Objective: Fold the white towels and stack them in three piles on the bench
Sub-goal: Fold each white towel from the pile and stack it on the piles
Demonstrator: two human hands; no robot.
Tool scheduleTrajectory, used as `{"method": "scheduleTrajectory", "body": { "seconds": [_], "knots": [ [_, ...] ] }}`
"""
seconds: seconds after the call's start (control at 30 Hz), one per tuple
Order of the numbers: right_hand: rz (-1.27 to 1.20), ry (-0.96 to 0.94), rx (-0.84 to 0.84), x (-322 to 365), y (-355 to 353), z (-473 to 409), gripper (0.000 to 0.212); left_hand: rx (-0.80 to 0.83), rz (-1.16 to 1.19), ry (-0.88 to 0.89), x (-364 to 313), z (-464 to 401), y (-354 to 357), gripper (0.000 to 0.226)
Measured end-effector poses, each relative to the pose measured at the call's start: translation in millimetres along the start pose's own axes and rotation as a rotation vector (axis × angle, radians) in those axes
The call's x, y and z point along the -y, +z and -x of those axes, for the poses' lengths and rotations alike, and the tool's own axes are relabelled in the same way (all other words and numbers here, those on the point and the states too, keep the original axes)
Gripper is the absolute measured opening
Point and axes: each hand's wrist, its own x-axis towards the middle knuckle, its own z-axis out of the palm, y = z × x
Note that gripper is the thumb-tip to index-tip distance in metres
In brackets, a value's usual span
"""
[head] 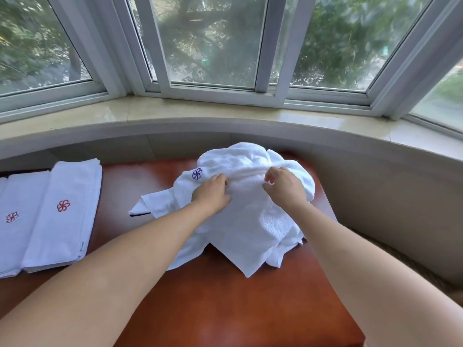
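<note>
On a reddish-brown bench (225, 296) under a curved bay window (213, 46), heap of white towels (250, 196) at right-centre. Left hand (211, 194) and right hand (284, 187) both pinch its top cloth. Folded stacks (62, 211) at left edge; bare near surface. Flower emblems, no legible writing.

Towel heap (253, 196) right of stacks (60, 211)
</note>
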Motion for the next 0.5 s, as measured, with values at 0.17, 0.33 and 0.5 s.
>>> {"method": "scheduleTrajectory", "body": {
  "seconds": [0.17,0.33,0.5],
  "knots": [
    [0.001,-0.076,-0.028,23,-24,12,0.009,-0.038,0.031,0.000,-8,8,-13,0.027],
    [-0.080,-0.151,-0.068,54,-51,26,0.008,-0.051,0.064,0.029,-15,22,-44,0.040],
    [-0.182,-0.243,-0.199,86,-86,35,0.005,-0.224,0.133,0.061,-21,37,-89,0.014]
  ]
}}
